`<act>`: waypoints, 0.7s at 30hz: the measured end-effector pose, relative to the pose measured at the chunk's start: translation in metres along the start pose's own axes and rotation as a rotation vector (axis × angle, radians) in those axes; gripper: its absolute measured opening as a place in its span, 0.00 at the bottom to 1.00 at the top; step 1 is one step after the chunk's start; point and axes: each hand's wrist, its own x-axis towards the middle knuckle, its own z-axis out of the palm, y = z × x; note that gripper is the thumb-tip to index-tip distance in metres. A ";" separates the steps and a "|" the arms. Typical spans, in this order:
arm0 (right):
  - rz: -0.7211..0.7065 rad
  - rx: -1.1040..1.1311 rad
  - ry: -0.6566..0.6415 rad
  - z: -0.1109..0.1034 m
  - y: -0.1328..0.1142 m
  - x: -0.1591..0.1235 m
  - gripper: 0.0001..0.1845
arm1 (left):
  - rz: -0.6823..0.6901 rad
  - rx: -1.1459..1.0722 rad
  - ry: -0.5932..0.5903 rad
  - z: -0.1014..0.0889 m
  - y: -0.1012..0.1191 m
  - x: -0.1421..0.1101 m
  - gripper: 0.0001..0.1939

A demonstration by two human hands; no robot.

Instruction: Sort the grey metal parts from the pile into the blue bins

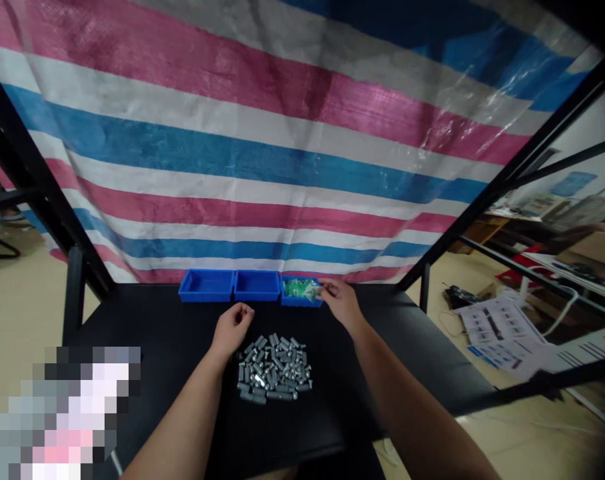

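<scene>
My left hand (233, 327) is closed above the black tabletop, its fingertips pinched together; whether something small is in them I cannot make out. It is just behind and left of a pile of grey cylindrical pieces and shiny metal parts (275, 369). My right hand (339, 300) is at the right-hand blue bin (302, 303), with its fingers bent together over the bin's right end. What those fingers hold, if anything, is too small to tell. Inside that bin lie green and whitish small pieces (298, 288), seemingly in clear plastic.
Two more blue bins, a left one (207, 295) and a middle one (257, 293), stand in the same row along the back of the black table (147, 360). A striped tarp (262, 160) hangs behind. Black frame posts (425, 287) flank the table.
</scene>
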 end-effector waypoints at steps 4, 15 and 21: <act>-0.091 -0.239 -0.049 -0.015 0.015 0.026 0.14 | 0.001 0.014 -0.016 0.000 0.000 0.000 0.16; -0.338 -0.565 -0.272 0.006 0.018 0.020 0.09 | 0.024 0.023 0.002 -0.001 0.003 -0.002 0.15; -0.318 -0.757 -0.183 0.013 0.017 0.009 0.07 | 0.129 0.163 0.138 -0.009 0.008 -0.005 0.14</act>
